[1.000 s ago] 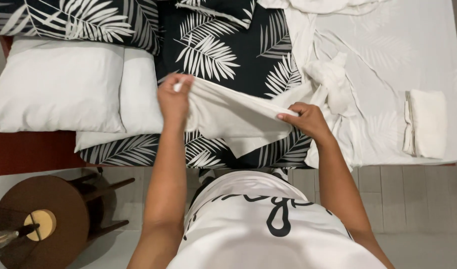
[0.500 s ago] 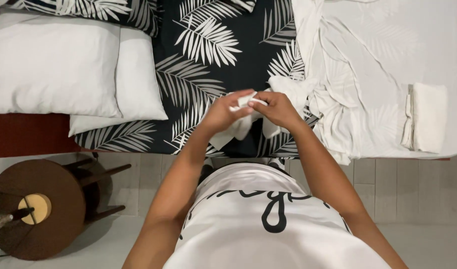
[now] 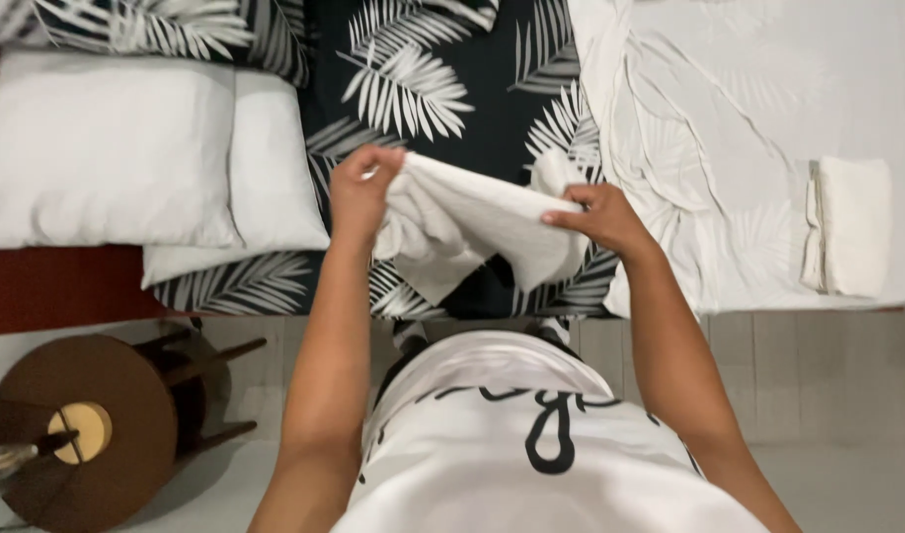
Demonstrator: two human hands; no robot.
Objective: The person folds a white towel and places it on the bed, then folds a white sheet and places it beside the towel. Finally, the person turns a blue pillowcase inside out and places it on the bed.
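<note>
I hold a white towel (image 3: 472,222) in the air over the near edge of a bed with a black, leaf-patterned cover (image 3: 452,89). My left hand (image 3: 363,192) grips its left corner. My right hand (image 3: 600,217) pinches its right edge. Between the two hands the cloth is stretched and partly folded, and its lower part hangs in loose folds.
Two white pillows (image 3: 126,158) lie on the bed at left. A white sheet (image 3: 748,128) covers the bed's right side, with a folded white towel (image 3: 852,227) on it. A round wooden side table (image 3: 87,434) stands on the tiled floor at lower left.
Half a second ago my hands were together on the bunched towel. They have now moved apart and spread it between them.
</note>
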